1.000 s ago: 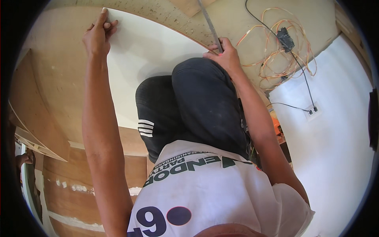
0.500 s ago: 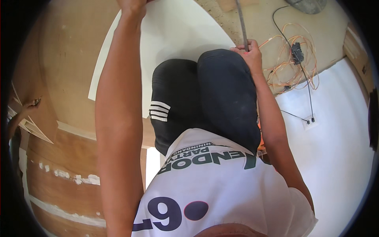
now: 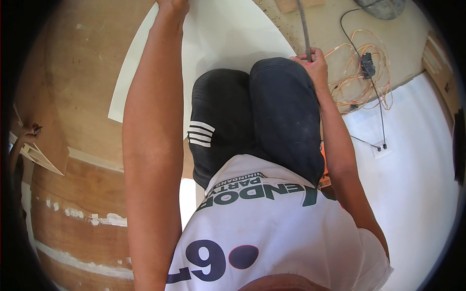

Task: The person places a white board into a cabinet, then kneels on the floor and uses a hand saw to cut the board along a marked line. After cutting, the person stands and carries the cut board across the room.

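Observation:
A large white sheet (image 3: 221, 36) with a curved edge lies before my knees, across a tan board surface. My left hand (image 3: 174, 5) reaches over it at the top edge of the view; its fingers are cut off there, so what they touch is hidden. Beside my right knee, my right hand (image 3: 314, 66) has its fingers closed round the near end of a long, thin dark-grey strip (image 3: 304, 26). A small red spot shows by those fingers. The strip runs up past the sheet's right edge and out of view.
To the right lie a loosely coiled orange cord (image 3: 383, 85) and a black block (image 3: 368, 65) with a black cable, near a white wall with an outlet (image 3: 382, 149). At far left, another person's hand (image 3: 30, 132) is beside a wooden panel (image 3: 51, 148). Crumbs lie near the sheet.
My left forearm and right hand have both shifted slightly right in the view, along with my knees. The right hand keeps its grip on the grey strip; the other person's hand has moved slightly left.

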{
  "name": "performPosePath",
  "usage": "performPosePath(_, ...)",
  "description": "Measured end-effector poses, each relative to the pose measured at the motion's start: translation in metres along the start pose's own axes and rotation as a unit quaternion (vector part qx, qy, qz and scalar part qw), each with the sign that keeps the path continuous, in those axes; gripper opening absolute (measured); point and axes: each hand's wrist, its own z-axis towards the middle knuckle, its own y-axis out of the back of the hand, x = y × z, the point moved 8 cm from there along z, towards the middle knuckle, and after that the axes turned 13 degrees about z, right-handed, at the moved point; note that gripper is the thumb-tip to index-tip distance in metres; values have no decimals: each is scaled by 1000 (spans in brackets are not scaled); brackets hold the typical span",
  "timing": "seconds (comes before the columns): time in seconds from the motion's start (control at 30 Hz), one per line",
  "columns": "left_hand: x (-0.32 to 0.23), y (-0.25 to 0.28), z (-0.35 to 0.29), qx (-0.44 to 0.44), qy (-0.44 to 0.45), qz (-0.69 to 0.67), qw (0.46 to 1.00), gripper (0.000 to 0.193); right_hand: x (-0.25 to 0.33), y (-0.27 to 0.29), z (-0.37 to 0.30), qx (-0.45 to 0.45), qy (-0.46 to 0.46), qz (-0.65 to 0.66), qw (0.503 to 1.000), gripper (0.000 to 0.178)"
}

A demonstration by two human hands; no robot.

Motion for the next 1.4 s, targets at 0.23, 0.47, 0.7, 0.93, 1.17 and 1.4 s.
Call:
performPosePath(0.23, -4, 1, -2, 9, -9, -9, 1000, 32, -2, -2, 1, 13, 4, 13, 1000, 50)
performPosePath(0.47, -4, -2, -3, 10, 0, -3, 1000, 28, 2, -1, -2, 13, -16, 18, 1000, 51)
performPosePath(0.7, -9, 5, -6, 6, 16, 20, 1000, 28, 5, -4, 8, 34, -1, 24, 999, 45)
performPosePath(0.93, -1, 7, -2, 39, 27, 1, 999, 32, -40, 4, 18, 14, 53, -53, 997, 32)
performPosePath(1.17, 13, 0, -5, 44, 98, -80, 991, 32, -27, -2, 9, 90, -28, 28, 995, 40)
performPosePath(1.4, 10, 1, -8, 48, 127, -60, 989, 32, -13, -2, 9, 104, -27, 17, 994, 44)
